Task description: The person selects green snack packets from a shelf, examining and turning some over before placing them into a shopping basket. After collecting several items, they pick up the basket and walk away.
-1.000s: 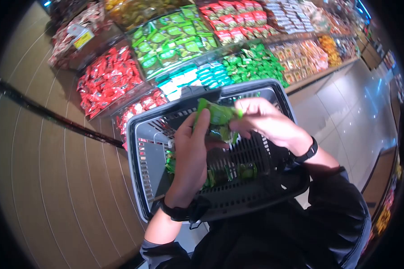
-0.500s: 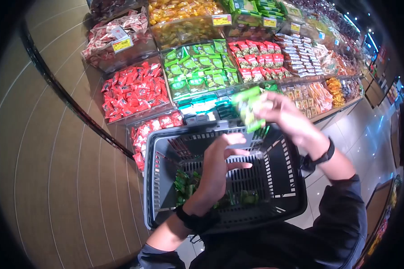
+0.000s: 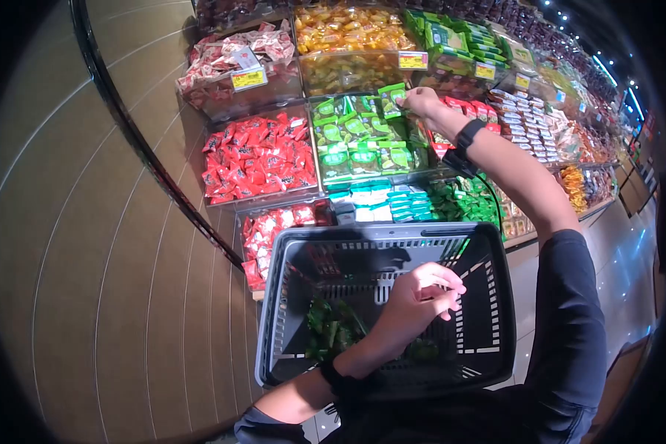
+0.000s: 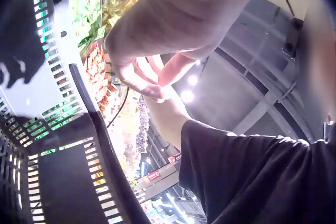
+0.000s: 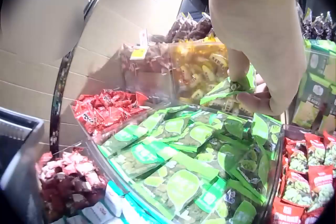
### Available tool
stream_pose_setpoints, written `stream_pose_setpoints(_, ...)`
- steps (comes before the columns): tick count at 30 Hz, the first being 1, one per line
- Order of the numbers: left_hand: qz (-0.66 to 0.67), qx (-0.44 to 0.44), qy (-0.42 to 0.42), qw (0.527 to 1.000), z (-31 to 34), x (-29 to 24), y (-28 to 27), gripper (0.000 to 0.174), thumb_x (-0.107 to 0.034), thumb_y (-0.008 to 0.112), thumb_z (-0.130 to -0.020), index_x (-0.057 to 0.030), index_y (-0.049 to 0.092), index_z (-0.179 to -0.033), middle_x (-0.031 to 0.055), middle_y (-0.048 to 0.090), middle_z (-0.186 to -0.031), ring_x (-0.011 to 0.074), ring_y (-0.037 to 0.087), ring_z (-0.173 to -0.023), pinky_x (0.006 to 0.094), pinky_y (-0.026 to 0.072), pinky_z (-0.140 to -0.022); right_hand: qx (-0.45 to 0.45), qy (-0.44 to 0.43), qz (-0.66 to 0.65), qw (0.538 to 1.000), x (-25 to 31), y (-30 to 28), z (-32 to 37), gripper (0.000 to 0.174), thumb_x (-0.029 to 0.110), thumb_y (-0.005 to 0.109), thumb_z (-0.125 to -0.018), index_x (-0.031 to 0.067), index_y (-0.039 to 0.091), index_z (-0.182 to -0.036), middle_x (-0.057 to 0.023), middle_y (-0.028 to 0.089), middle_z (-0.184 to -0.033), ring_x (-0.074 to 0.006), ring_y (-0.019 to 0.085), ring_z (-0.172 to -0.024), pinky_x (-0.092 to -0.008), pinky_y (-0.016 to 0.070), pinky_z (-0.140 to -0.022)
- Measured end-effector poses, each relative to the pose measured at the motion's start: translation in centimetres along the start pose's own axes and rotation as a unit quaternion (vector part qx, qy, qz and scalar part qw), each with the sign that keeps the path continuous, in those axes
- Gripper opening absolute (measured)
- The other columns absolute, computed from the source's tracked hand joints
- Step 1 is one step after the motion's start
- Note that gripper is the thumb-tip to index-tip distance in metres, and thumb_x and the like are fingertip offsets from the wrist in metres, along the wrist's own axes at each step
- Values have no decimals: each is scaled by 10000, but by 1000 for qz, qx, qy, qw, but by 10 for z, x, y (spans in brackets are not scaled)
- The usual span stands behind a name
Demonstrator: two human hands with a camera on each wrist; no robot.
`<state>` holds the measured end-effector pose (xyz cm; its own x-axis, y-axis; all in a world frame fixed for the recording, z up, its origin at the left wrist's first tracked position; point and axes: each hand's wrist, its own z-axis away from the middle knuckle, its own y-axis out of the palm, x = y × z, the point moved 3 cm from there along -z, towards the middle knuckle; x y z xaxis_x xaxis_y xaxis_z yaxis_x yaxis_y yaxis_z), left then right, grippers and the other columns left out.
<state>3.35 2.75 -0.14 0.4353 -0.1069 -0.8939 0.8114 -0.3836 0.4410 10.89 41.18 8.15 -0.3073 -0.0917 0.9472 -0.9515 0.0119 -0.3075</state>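
The right hand (image 3: 425,105) pinches a green packet (image 3: 392,101) over the back right part of a bin of green packets (image 3: 359,137). In the right wrist view the right hand (image 5: 260,50) holds the green packet (image 5: 226,91) by its edge, above the rows of packets (image 5: 184,182). The left hand (image 3: 422,296) hovers over the black and grey basket (image 3: 268,325), fingers loosely curled and holding nothing. Several green packets (image 3: 333,325) lie in the basket's left part. In the left wrist view the left hand (image 4: 163,29) is beside the basket rim (image 4: 100,129).
Red packets (image 3: 259,159) fill a bin left of the green ones. Yellow-wrapped items (image 3: 351,28) lie behind, and teal and white packets (image 3: 388,201) in front. A dark rail (image 3: 144,159) runs along the left. Tiled floor (image 3: 603,259) shows at the right.
The right hand has carried the green packet from above the basket up to the green bin. The left hand let go of it earlier, and its fingers are now more curled over the basket.
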Motion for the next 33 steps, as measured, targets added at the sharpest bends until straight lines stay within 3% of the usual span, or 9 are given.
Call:
stream_pose_setpoints(3, 3, 6, -13, 1000, 0, 3, 1, 147, -12, 634, -924, -12, 629, -1071, 79, 677, -1060, 133, 663, -847, 273, 537, -695, 31, -46, 27, 998, -12, 24, -40, 166, 164, 779, -898, 54, 655, -911, -36, 678, -910, -143, 631, -793, -358, 577, -689)
stream_pose_setpoints(4, 7, 14, -10, 1000, 0, 5, 0, 187, -6, 627, -917, -5, 628, -1104, 78, 664, -1085, 125, 657, -840, 266, 535, -680, -10, -69, -2, 998, -15, 32, -45, 219, 157, 816, -853, 28, 684, -735, -62, 706, -806, -164, 641, -668, -363, 543, -635)
stream_pose_setpoints(7, -10, 4, -19, 1000, 1, 2, 1, 229, -5, 617, -916, 2, 620, -1145, 83, 650, -1116, 126, 659, -841, 255, 533, -659, -29, -89, 74, 993, -21, 47, -73, 242, 189, 846, -821, 36, 685, -726, -78, 707, -794, -155, 647, -672, -352, 549, -661)
stream_pose_setpoints(15, 4, -11, -17, 1000, 2, 4, 1, 256, 13, 584, -921, -20, 582, -1176, 73, 625, -1137, 138, 660, -841, 256, 529, -629, -132, -86, 184, 970, -15, 75, -62, 364, 304, 900, -729, 49, 748, -940, -171, 735, -1093, -317, 704, -1036, -387, 555, -912)
stream_pose_setpoints(19, -9, -19, -4, 1000, 4, 3, 0, 266, 20, 579, -917, -28, 564, -1179, 75, 619, -1152, 138, 653, -831, 259, 525, -624, -112, -78, 292, 947, -7, 83, -48, 376, 315, 894, -736, 41, 743, -945, -172, 730, -1108, -328, 690, -1074, -405, 555, -926)
stream_pose_setpoints(24, -1, -13, 13, 1000, 3, 5, -4, 276, 22, 581, -912, -26, 554, -1183, 85, 613, -1167, 140, 652, -825, 262, 522, -623, -111, -130, 333, 927, 0, 86, -46, 611, 349, 906, -716, 43, 633, -1170, -187, 659, -1244, -353, 623, -1184, -426, 523, -984)
stream_pose_setpoints(28, -20, -43, 23, 999, 3, 2, -3, 255, -21, 630, -923, -27, 562, -1169, 85, 649, -989, 118, 629, -763, 253, 514, -618, -138, -157, 338, 918, 10, 74, -34, 703, 366, 908, -708, 45, 576, -1239, -215, 602, -1265, -382, 595, -1206, -448, 517, -990)
stream_pose_setpoints(31, -55, -85, 33, 994, 4, -5, 2, 205, -68, 691, -929, -8, 593, -1099, 54, 650, -832, 76, 594, -686, 245, 495, -580, -121, -244, 338, 901, 23, 43, -32, 571, 284, 854, -727, 49, 583, -1170, -197, 634, -1172, -399, 629, -1101, -467, 520, -956)
stream_pose_setpoints(33, -106, -50, 7, 993, 4, -10, 7, 134, -61, 672, -942, -3, 608, -1045, 48, 645, -814, 77, 599, -663, 244, 496, -569, -40, -303, 300, 904, 46, 16, 13, 372, 207, 794, -758, 42, 629, -1047, -133, 689, -1002, -312, 679, -970, -416, 542, -847)
